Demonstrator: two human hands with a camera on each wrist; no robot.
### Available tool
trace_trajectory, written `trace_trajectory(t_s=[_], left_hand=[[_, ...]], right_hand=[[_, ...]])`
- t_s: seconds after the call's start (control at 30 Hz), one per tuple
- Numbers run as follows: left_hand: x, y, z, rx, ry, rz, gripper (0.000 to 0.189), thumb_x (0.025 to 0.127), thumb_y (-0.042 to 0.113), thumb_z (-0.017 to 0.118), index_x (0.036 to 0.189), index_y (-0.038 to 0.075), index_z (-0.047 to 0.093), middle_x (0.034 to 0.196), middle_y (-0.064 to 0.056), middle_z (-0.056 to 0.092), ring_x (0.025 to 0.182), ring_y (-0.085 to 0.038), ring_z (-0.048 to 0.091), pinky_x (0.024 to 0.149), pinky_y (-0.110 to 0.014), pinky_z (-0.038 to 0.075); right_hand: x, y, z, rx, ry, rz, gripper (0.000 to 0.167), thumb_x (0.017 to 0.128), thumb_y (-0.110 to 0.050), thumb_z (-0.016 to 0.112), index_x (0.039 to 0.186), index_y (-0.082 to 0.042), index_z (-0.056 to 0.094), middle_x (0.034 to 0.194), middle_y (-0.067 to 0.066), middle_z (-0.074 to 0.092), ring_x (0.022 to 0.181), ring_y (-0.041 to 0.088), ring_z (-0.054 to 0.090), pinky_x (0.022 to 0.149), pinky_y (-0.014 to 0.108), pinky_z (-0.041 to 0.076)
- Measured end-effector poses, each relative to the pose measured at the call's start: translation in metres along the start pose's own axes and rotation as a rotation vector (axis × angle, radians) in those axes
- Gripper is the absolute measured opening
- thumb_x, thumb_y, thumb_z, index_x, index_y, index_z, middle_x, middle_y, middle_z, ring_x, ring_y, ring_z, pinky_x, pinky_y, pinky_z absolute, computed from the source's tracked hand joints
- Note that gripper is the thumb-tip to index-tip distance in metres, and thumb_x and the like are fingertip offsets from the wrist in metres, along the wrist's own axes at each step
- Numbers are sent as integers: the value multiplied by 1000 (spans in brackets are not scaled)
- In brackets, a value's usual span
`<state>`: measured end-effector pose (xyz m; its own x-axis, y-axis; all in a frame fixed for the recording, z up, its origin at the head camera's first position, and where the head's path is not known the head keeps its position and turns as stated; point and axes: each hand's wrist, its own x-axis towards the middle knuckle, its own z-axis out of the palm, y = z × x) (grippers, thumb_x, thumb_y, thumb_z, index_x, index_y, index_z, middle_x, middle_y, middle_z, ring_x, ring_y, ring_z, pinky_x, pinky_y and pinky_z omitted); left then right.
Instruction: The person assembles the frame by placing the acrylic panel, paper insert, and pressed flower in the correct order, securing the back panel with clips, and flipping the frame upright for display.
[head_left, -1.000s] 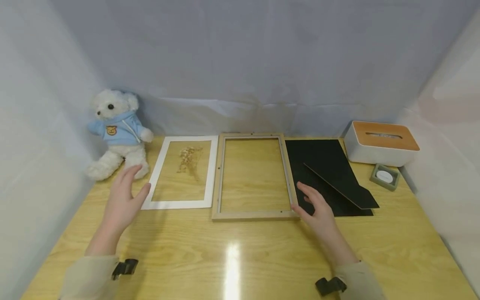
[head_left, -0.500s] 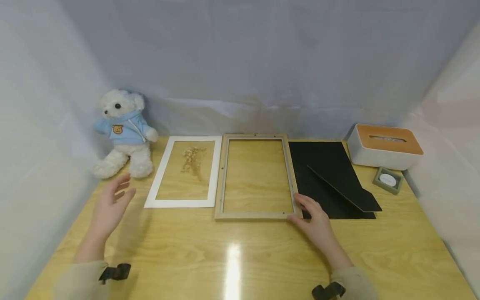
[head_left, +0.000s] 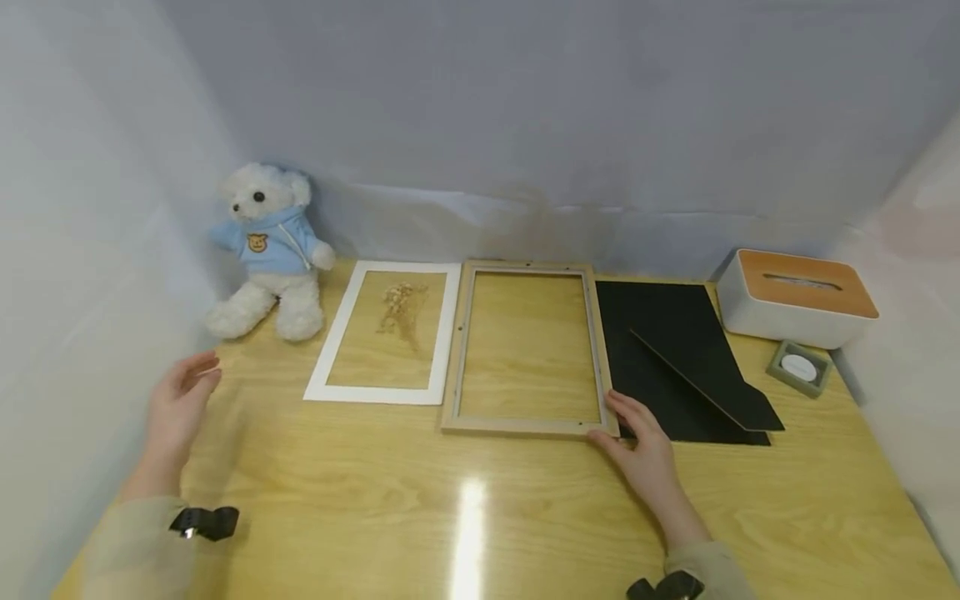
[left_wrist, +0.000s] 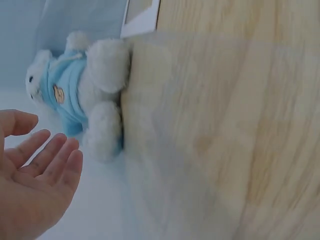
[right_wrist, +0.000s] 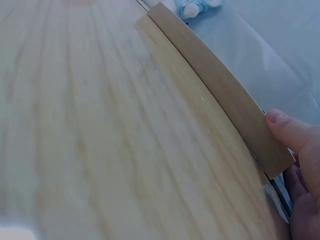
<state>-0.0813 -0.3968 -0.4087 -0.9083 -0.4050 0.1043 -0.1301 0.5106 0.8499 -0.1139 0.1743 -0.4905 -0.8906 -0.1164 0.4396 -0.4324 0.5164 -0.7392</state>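
Observation:
A light wooden picture frame [head_left: 452,367] lies flat on the table in the middle of the head view. My right hand [head_left: 647,454] grips its near right corner; in the right wrist view the thumb [right_wrist: 287,127] lies at the edge of the frame [right_wrist: 220,95] and the other fingers are partly hidden behind the corner. My left hand [head_left: 176,408] holds nothing and hovers over the left side of the table, its fingers [left_wrist: 47,155] relaxed and spread. Between that hand and the frame lies a white mat border [head_left: 375,393], with a dried flower sprig [head_left: 401,308] inside its outline.
A white teddy bear [head_left: 273,242] in a blue hoodie sits at the back left. Right of the frame lies a black backing board [head_left: 690,308] with its stand flap [head_left: 720,392] raised. A tissue box [head_left: 795,296] and a small green square dish [head_left: 799,367] stand farther right.
My right hand has closed on the frame's near right corner. The left hand has moved left, away from the mat border. The head view has turned slightly left.

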Motion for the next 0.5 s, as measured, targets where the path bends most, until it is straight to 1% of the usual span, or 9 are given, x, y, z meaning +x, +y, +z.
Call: trace_trajectory(t_s=[0.07,0.1,0.2,0.27,0.33,0.37,0.43,0.47,0.5], left_hand=[[5,-6,-5,28,26,-17,45,100,20,48,139,-1,44,116,13,54,95,13,46,75,-4,38],[6,-8,-8,55,31,-26,46,100,20,48,139,-3,43,120,6,56,99,10,48,76,-4,39],[10,-14,-17,147,20,-62,50,100,22,43,142,-5,38,135,-16,49,119,-11,49,90,-13,42],[11,-18,-23,188,2,-82,52,100,22,40,143,-6,34,141,-28,40,128,-29,42,100,-27,41],[11,-22,-28,214,-19,-91,53,100,21,38,144,-7,30,141,-33,36,129,-43,36,105,-42,37],[11,-24,-30,214,-26,-88,53,100,19,38,144,-9,29,141,-34,35,129,-46,35,106,-47,34],[11,-29,-35,227,-38,-81,52,99,15,39,143,-11,29,139,-36,35,126,-50,34,106,-53,31],[11,-31,-37,245,-40,-74,52,98,14,40,142,-13,29,138,-37,36,124,-50,36,106,-50,33],[11,-34,-39,248,-54,-67,51,98,12,40,141,-14,29,137,-38,36,123,-51,35,105,-52,32]], right_hand=[[0,0,1,3,9,-5,58,69,-2,83,123,3,61,129,17,55,114,28,54,92,5,37],[-1,1,1,4,11,-7,58,69,-2,83,123,3,62,129,17,55,114,29,54,92,5,37],[-1,1,1,-2,11,-8,57,70,-3,83,122,3,62,129,16,55,114,30,53,93,4,35],[-1,2,2,-6,11,-12,56,70,-3,83,122,3,62,129,16,55,115,31,53,94,4,35],[-2,3,2,-13,13,-16,56,70,-3,83,121,3,62,128,16,56,115,32,53,94,4,34],[-2,4,2,-14,13,-16,55,70,-3,83,121,3,62,128,16,56,115,32,53,94,4,33],[-2,4,2,-17,12,-16,55,70,-3,83,121,2,63,129,15,56,116,32,52,95,5,33],[-2,4,2,-15,10,-15,55,70,-2,83,121,2,63,129,15,56,116,32,52,95,5,33],[-2,4,2,-14,9,-15,55,71,-2,83,121,2,63,129,15,56,116,32,52,95,5,33]])
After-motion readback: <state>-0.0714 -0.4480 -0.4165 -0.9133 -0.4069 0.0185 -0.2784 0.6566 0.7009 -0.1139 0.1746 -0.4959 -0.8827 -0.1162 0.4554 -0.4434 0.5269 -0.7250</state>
